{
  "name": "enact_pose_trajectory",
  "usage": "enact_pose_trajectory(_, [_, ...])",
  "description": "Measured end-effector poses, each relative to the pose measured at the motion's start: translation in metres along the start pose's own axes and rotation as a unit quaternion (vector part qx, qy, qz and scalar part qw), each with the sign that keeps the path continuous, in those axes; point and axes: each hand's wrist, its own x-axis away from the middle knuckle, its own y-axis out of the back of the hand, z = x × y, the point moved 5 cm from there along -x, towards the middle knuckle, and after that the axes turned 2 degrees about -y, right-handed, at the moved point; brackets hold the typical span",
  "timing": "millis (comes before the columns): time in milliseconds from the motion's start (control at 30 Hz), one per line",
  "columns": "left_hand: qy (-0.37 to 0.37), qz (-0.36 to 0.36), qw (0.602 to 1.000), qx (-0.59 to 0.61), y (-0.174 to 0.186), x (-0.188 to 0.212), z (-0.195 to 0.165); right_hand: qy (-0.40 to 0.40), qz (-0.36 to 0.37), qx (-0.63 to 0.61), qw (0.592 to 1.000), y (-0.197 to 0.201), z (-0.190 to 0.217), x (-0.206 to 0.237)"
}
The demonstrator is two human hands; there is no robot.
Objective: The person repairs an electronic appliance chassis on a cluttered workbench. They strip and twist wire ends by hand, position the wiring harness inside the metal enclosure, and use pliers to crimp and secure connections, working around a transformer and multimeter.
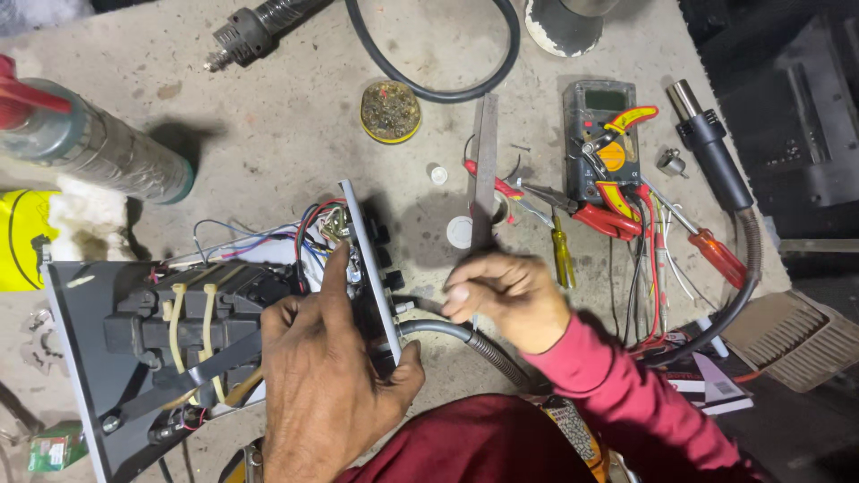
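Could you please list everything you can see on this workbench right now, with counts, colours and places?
Opened device chassis: one, grey, lower left.
Multimeter: one, grey, upper right.
Pliers: one, red handles, below the multimeter.
Screwdriver, yellow handle: one, centre right.
Screwdriver, red handle: one, right.
Metal file: one, grey, centre.
Round tin: one, yellow rim, upper centre.
Hot-air nozzle: one, black, far right.
Spray bottle: one, grey, upper left.
Left hand: on the chassis panel.
Right hand: pinched, beside the panel.

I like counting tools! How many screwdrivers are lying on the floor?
2. A yellow-handled screwdriver lies just right of the right hand. A red-handled screwdriver lies farther right, beside the black hot-air nozzle. More may hide under the wires.
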Motion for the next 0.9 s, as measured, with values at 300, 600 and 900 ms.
enact_pose_trajectory(300, [-0.002,0.001,0.999,0.045,0.004,0.0,0.004,0.061,-0.084,0.204,0.973,-0.04,0.004,0.014])
enact_pose_trajectory(600, [0.01,0.013,0.999,0.046,0.007,0.0,0.006,0.021,0.01,0.049,0.999,-0.032,-0.016,-0.005])
enact_pose_trajectory(900, [0.026,0.028,0.998,0.041,0.005,0.0,0.007,0.02,0.094,0.059,0.994,-0.035,0.001,-0.018])
